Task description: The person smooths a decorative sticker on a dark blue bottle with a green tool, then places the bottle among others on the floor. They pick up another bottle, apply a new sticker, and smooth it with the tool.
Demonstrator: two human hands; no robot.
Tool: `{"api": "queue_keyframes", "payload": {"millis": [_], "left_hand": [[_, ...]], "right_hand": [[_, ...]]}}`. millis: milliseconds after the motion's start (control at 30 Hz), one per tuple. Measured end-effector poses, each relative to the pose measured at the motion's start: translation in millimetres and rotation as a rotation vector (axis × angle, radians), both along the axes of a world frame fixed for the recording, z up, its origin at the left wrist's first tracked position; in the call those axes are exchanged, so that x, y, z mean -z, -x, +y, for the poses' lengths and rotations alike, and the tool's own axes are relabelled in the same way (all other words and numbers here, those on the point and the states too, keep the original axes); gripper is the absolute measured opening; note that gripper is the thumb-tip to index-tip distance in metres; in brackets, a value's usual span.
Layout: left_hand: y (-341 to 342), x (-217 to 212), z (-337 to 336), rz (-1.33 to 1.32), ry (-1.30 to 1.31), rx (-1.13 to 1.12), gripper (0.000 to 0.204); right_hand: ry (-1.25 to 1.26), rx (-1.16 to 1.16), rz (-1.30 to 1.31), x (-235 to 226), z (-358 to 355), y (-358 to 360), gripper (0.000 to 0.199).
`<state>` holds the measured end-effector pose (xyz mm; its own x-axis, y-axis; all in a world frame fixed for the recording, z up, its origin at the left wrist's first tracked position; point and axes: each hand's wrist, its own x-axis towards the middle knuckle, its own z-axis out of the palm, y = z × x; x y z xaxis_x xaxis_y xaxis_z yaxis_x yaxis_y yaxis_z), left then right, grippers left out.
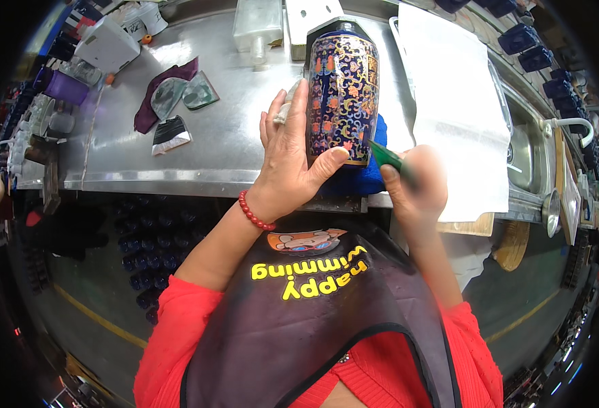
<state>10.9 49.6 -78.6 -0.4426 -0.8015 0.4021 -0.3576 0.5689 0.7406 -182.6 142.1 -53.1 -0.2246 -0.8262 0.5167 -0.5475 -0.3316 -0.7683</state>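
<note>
A dark navy vase [343, 95] lies on the desk [238, 115], its length running away from the person, with a bright blue cloth [364, 180] under its near end and right side. Its glossy body is covered in curling gold scrollwork with orange, red, pink and pale blue flowers; a gold line borders the near edge of the pattern, gold marks stand near the upper right, and the far end is plain, dark and angular. The left hand [292, 143] rests along the vase's left side, fingers extended, thumb on the near front. The right hand [418, 183], blurred, grips a pointed green tool [389, 158], tip at the vase's lower right edge. White sheeting [456, 115] spreads to the right; purple and green scraps [169, 92] lie left.
</note>
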Motion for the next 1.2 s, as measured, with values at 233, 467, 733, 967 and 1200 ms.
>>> {"api": "queue_keyframes", "payload": {"millis": [233, 467, 733, 967, 1200], "left_hand": [[-14.4, 6.5, -2.7, 0.071, -0.069, 0.077, 0.104], [-13.5, -11.1, 16.6, -0.18, 0.351, -0.015, 0.1], [-6.6, -17.1, -4.0, -0.249, 0.314, -0.079, 0.095], [-9.7, -25.1, -9.1, -0.349, 0.415, -0.175, 0.086], [-8.9, -25.7, -13.0, -0.337, 0.383, -0.179, 0.085]], "right_hand": [[0.035, -0.217, 0.183, -7.3, 2.6, 7.9, 0.031], [-0.196, -0.027, -0.251, -8.8, -1.4, 10.9, 0.015], [-0.221, -0.047, -0.305, -9.1, -6.7, 9.1, 0.017], [-0.255, -0.014, -0.299, -9.2, -8.9, 11.6, 0.018], [-0.248, -0.039, -0.264, -11.0, -11.5, 13.3, 0.018]]}}
